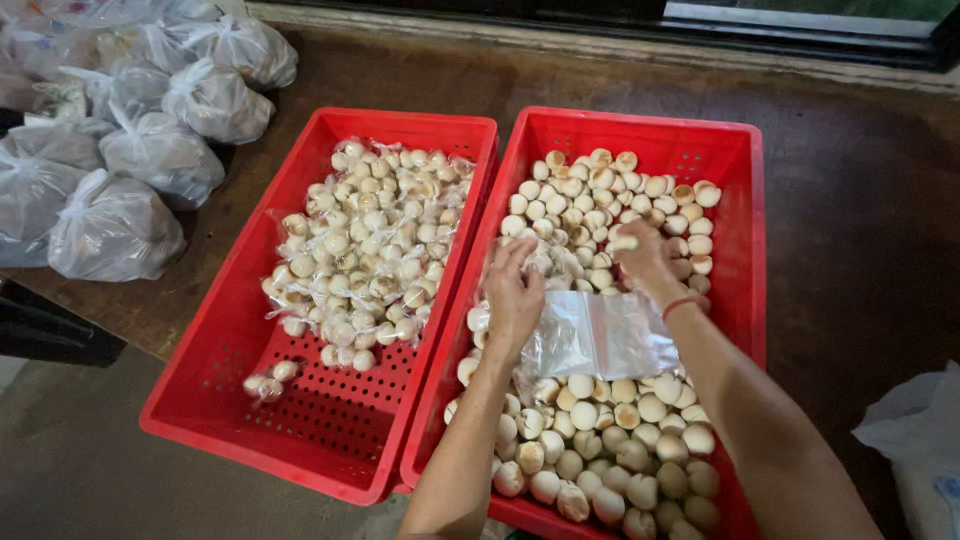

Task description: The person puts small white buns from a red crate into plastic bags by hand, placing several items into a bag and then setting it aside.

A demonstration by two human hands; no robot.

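Left hand [514, 296] fingers pinching clear plastic bag [597, 335]; right hand [645, 258] fingers clasping round buns [600, 420].

Left hand [515, 300] and right hand [645, 258] among loose round buns [600, 420] in the right red crate [745, 200], clear plastic bag [600, 335] between the wrists, bagged buns [365, 250] in the left red crate [230, 350], tied bags [120, 150] beyond.

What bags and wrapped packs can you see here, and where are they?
Tied plastic bags: top left on the table, greyish, bulging.
Small clear packs of pale round pieces: heaped in the left red crate.
Clear plastic bag: flat, crinkly, beside the left hand, over the right red crate.
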